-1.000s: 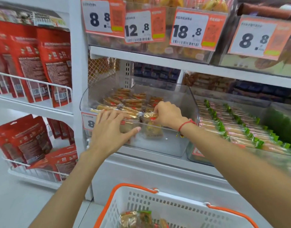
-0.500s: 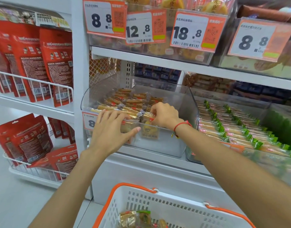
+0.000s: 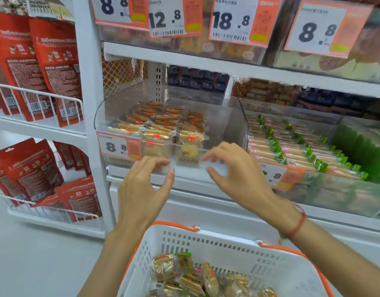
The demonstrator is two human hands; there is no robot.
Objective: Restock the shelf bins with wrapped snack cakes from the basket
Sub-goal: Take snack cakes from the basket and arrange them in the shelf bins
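Snack cakes heaped left in clear bin, right side bare, both hands' fingers spread empty before its front edge

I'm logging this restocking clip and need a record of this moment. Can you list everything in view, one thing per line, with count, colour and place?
clear bin: one, transparent, middle shelf, centre
snack cakes: many, golden-brown wrappers, inside the clear bin
basket: one, white with orange rim, bottom centre, holding more wrapped cakes
green-wrapped snacks: many, rows in the bin to the right
red pouches: many, wire racks at left
price tags: six readable, white and orange, on bin fronts
left hand: one, open, empty, in front of the clear bin
right hand: one, open, empty, red cord at the wrist
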